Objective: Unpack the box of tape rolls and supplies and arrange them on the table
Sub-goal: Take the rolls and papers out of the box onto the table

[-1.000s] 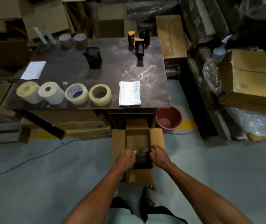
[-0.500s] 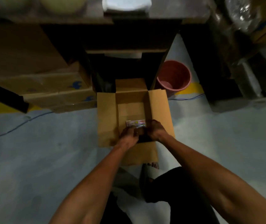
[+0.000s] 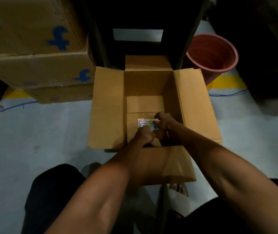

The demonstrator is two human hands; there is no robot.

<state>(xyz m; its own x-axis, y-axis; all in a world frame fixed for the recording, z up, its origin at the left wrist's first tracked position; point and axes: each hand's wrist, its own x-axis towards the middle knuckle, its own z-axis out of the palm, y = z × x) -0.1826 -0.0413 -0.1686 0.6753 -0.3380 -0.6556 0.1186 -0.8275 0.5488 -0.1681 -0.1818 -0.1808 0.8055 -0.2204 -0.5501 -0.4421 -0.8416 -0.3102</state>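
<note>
One open box (image 3: 107,108) on floor. Both hands inside it: left hand (image 3: 145,135) and right hand (image 3: 164,123) each grip one colourful packet (image 3: 144,123). One red bucket (image 3: 212,54), two stacked cartons (image 3: 33,48) nearby.

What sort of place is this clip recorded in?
Likely a warehouse or packing storeroom: stacked cardboard cartons with blue printed logos, a bare concrete floor with yellow painted marking, and an open cardboard box on the floor.

box (image 3: 107,107): brown cardboard, flaps open, on floor | packet (image 3: 146,124): small, flat, multicoloured, inside box
</note>
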